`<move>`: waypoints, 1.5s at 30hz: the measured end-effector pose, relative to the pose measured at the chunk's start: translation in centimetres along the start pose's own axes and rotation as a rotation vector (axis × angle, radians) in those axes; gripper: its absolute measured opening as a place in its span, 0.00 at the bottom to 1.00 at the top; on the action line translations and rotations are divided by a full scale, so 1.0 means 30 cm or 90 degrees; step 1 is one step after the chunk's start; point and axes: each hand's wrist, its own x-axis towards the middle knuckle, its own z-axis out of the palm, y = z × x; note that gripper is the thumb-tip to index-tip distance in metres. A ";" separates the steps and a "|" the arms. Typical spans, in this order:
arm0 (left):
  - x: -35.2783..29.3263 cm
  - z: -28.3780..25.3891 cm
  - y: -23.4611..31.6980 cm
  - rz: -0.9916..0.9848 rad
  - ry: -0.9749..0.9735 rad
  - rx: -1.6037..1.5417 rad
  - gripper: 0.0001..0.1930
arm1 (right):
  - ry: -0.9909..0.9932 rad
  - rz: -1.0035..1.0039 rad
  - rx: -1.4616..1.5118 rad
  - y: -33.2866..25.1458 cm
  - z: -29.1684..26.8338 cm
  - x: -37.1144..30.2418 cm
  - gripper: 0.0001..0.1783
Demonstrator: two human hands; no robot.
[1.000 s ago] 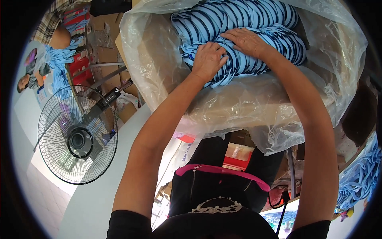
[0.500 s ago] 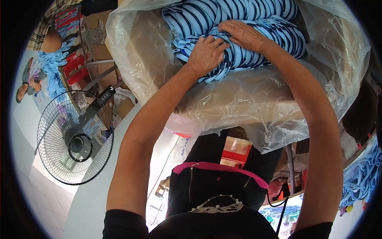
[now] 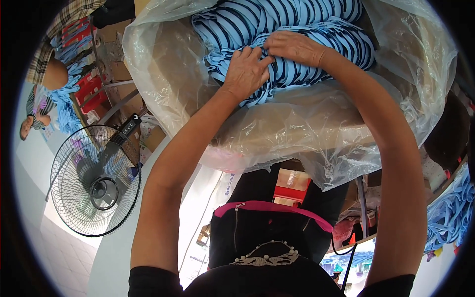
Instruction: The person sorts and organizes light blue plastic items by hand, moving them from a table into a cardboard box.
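Head view: inside a plastic-lined carton [image 3: 297, 126] we observe light-blue, dark-striped straps [image 3: 292, 14] bundled in two ribbed rows, our left hand [image 3: 246, 73] on the near row [image 3: 344, 47], fingers slightly spread, our right hand [image 3: 296, 48] alongside, fingers together, any pinch indeterminable.

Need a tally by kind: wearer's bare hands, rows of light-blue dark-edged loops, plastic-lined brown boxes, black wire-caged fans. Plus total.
Wearer's bare hands: 2 (left hand, right hand)
Rows of light-blue dark-edged loops: 2 (upper row, lower row)
Plastic-lined brown box: 1
Black wire-caged fan: 1
Total: 6
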 end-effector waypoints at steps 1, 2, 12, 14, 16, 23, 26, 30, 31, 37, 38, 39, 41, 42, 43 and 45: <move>-0.005 -0.002 -0.003 -0.010 0.002 0.001 0.14 | -0.033 -0.067 -0.005 0.001 -0.003 0.001 0.16; -0.007 -0.001 -0.002 -0.009 0.002 0.002 0.14 | -0.032 -0.067 -0.005 0.004 -0.004 -0.002 0.16; -0.019 0.020 0.025 -0.069 0.048 -0.014 0.16 | -0.266 -0.117 0.016 -0.029 -0.012 -0.007 0.16; -0.023 0.030 0.036 -0.084 0.063 -0.011 0.16 | -0.320 -0.088 -0.012 -0.060 -0.003 -0.005 0.24; -0.017 0.041 0.051 -0.101 0.099 -0.025 0.18 | -0.323 -0.078 -0.038 -0.071 0.008 -0.032 0.23; -0.007 0.067 0.043 -0.011 0.083 -0.025 0.21 | -0.334 -0.078 -0.061 -0.084 0.020 -0.030 0.15; -0.009 0.038 0.093 -0.039 0.046 -0.081 0.30 | -0.288 -0.077 -0.040 -0.087 0.031 -0.050 0.13; -0.015 0.034 0.130 -0.080 0.050 -0.088 0.41 | -0.341 -0.110 -0.149 -0.121 0.059 -0.043 0.11; -0.023 0.037 0.132 -0.083 0.048 -0.088 0.41 | -0.341 -0.113 -0.146 -0.137 0.069 -0.037 0.11; -0.023 0.071 0.120 -0.073 0.023 -0.046 0.46 | -0.291 -0.038 0.042 -0.136 0.062 -0.045 0.18; -0.028 0.068 0.113 -0.077 0.020 -0.045 0.46 | -0.287 -0.026 0.073 -0.130 0.053 -0.042 0.16; -0.032 0.067 0.104 -0.058 0.033 -0.061 0.45 | -0.287 -0.029 0.077 -0.125 0.046 -0.041 0.16; -0.040 0.078 0.085 -0.044 0.043 -0.077 0.43 | -0.316 -0.026 0.088 -0.114 0.037 -0.038 0.15; -0.041 0.089 0.072 -0.026 0.059 -0.104 0.42 | -0.306 -0.026 0.071 -0.113 0.038 -0.036 0.18; -0.041 0.103 0.059 -0.009 0.076 -0.131 0.41 | -0.307 -0.030 0.074 -0.108 0.037 -0.037 0.18; -0.022 0.137 0.050 0.003 0.110 -0.137 0.38 | -0.250 -0.055 0.076 -0.096 0.025 -0.033 0.17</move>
